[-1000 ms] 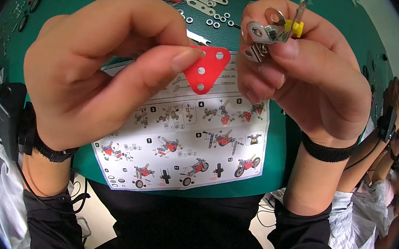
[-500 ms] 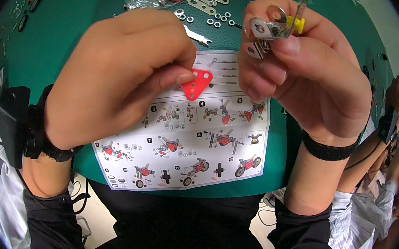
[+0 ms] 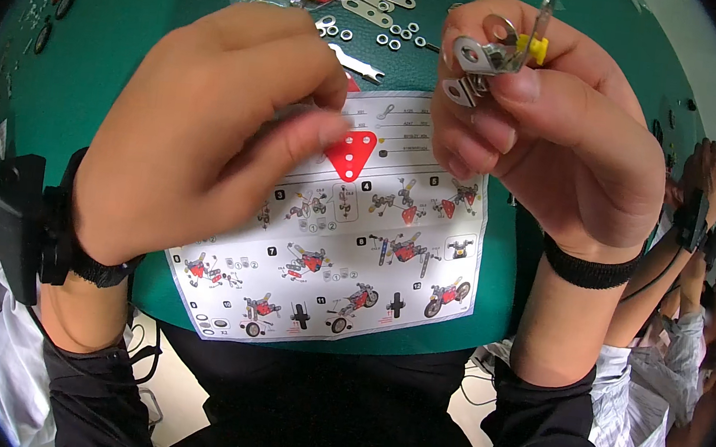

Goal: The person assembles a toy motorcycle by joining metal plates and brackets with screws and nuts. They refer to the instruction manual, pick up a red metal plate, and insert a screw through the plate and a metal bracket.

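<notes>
I see my left hand [image 3: 210, 138] pinching a small red triangular perforated plate [image 3: 353, 153] between thumb and fingertips, above the printed instruction sheet [image 3: 347, 248]. My right hand [image 3: 551, 130] is closed around a silver metal bracket assembly with a yellow piece [image 3: 493, 56], raised over the green table [image 3: 85, 81].

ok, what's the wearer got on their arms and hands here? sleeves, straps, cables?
Both hands are bare, no gloves. The left hand has a black strap at the wrist carrying a black box-shaped unit on its outer side. The right hand has a plain black band around the wrist. Both forearms end in dark, near-black sleeves pushed back from the wrists. A thin dark cable loops beside the left sleeve.
</notes>
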A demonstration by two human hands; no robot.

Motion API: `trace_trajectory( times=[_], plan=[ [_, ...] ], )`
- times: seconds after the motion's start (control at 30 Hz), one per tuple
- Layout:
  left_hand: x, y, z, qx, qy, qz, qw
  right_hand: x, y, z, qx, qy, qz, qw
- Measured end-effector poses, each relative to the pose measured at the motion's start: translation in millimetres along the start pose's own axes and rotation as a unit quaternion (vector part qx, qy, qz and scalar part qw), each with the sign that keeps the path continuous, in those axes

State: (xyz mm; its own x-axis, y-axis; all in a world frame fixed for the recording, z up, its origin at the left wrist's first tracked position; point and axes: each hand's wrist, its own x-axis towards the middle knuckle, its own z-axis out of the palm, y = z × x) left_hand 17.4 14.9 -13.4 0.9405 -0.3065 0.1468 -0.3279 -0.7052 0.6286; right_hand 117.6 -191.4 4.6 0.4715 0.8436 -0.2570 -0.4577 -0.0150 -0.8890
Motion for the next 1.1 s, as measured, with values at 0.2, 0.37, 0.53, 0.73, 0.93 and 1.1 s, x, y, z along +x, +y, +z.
trace_trajectory(
  times=[0.2,0.37,0.53,0.73,0.93,1.1],
  plan=[
    [-2.1,4.6,4.5,0.03,-0.033,0.027,0.999,0.2,-0.9,-0.4,-0.006,-0.019,-0.01,1.0],
    [-1.4,9.1,12.2,0.017,-0.022,-0.008,1.0,-1.0,-0.6,2.5,-0.004,-0.007,-0.005,1.0],
    [-1.7,7.3,12.6,0.01,-0.01,0.002,1.0,-1.4,-0.3,3.1,0.0,0.001,-0.003,1.0],
    [-2.4,6.0,12.1,0.007,-0.007,0.018,1.0,-4.2,-2.3,5.7,-0.017,0.006,-0.011,1.0],
    [-2.8,6.7,9.6,-0.007,0.013,0.029,0.999,-7.3,-2.7,7.5,-0.035,-0.012,-0.032,0.999],
    [-1.0,12.5,10.8,0.077,0.027,0.043,0.996,-10.9,-2.9,10.1,-0.035,0.003,-0.032,0.999]
  ],
)
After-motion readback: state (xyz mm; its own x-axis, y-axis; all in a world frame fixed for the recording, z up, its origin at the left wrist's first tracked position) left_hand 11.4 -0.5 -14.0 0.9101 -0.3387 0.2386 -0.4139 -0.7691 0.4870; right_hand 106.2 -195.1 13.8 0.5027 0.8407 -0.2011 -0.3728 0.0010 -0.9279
